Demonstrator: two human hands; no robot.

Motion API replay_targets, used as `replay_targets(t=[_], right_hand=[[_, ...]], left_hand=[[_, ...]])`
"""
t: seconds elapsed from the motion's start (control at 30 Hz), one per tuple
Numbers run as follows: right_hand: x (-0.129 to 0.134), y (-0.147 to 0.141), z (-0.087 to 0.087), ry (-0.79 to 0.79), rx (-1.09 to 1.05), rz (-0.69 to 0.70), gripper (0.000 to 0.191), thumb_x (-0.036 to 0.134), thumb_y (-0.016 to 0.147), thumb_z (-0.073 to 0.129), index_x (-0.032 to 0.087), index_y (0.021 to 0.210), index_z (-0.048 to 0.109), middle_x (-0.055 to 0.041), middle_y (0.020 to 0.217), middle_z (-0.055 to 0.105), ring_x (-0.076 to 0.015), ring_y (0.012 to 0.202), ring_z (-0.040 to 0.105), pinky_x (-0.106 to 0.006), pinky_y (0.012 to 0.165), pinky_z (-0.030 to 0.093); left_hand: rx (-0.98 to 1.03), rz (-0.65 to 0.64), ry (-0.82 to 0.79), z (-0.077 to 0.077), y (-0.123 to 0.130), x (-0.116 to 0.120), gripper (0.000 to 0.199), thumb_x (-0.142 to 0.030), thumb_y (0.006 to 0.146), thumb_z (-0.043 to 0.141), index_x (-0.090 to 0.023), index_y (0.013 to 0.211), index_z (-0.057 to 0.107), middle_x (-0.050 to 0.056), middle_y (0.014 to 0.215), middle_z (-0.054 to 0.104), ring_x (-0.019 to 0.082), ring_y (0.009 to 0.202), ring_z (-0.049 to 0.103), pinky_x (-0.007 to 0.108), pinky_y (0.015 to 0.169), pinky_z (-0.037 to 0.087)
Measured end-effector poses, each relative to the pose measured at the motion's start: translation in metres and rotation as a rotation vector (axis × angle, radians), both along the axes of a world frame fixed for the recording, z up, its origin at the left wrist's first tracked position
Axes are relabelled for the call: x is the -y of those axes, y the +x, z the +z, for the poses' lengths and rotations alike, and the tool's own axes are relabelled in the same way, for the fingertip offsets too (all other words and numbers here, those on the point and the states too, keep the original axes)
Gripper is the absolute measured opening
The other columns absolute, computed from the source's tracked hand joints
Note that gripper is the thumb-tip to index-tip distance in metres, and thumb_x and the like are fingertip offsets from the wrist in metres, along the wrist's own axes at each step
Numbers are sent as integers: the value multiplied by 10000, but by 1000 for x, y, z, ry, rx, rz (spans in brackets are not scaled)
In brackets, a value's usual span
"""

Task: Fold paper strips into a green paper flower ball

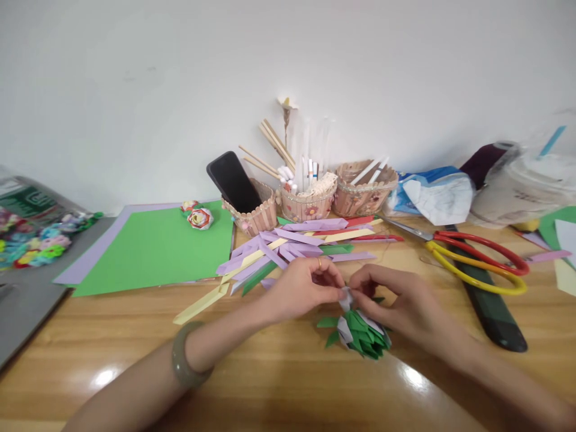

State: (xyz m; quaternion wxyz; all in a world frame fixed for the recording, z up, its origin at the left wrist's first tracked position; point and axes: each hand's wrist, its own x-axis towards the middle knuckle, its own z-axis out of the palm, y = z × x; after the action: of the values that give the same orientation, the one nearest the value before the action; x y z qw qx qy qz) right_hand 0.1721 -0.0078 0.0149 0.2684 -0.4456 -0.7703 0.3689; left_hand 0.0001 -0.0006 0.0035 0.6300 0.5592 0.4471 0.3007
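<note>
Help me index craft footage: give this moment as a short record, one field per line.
Left hand grip: fingertips pinching the pale end of a folded-paper piece
Right hand grip: fingertips at the same pale end
Piece: layered green and whitish paper, below the fingertips
Left wrist: bangle
Beyond hands: folded paper strips, mostly lilac
Along wall: three baskets; the leftmost holds a phone
Left side: green sheet with paper rosettes
Right side: scissors across a long dark object

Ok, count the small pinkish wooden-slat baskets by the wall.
3: the left pinkish wooden-slat basket, holding a black rectangular phone; the middle one; and the right one. No others show.
</note>
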Motion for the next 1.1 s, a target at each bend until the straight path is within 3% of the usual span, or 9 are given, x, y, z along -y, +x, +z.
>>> replay_targets(t=[0.1,0.27,0.4,0.53,0.83,1.0,1.1], right_hand=[[0,1,0,49,-11,-6,137,270,780,529,180,704,599,-19,645,605,-135,593,541,-249,560,436],[-9,3,-2,-261,-46,-6,206,362,745,586,164,685,586,-2,611,574,-122,557,509,-236,515,404],[-10,3,-3,-338,-80,-8,237,385,723,617,157,664,597,-2,614,583,-120,568,507,-235,518,390],[-4,0,-2,-298,-48,-82,220,367,734,611,156,674,618,5,589,579,-111,540,486,-227,491,368],[-9,1,-3,-329,-25,-24,224,375,717,618,156,669,611,-2,606,592,-119,553,513,-236,521,406],[-6,2,-3,-147,30,-30,186,325,770,554,161,709,619,-6,600,593,-120,541,504,-231,502,404],[-4,4,0,-18,25,-39,144,265,793,526,173,738,622,-6,630,611,-124,563,525,-224,508,416]], left_hand=[[-70,48,104,2,1,5,21,-157,662,596,-150,677,583,-27,627,551,83,590,497,209,575,395],[-76,88,125,4,1,6,39,-181,684,586,-148,700,600,-17,646,579,85,582,521,205,554,416],[-35,64,11,0,-1,-1,90,-187,630,652,-139,688,603,-13,638,587,86,578,527,210,548,415],[-9,61,-138,-1,-1,-6,101,-102,571,663,-134,623,582,-32,576,571,78,544,520,217,558,418],[-25,92,-117,-3,-1,-2,100,-100,573,661,-132,607,572,-32,556,570,74,532,523,194,523,413],[5,102,-63,-4,0,-1,116,-111,575,661,-135,599,551,-32,552,555,67,514,501,189,500,393],[137,88,-106,-3,-1,-3,133,-162,587,681,-135,631,559,-21,591,575,77,545,525,214,558,419]])
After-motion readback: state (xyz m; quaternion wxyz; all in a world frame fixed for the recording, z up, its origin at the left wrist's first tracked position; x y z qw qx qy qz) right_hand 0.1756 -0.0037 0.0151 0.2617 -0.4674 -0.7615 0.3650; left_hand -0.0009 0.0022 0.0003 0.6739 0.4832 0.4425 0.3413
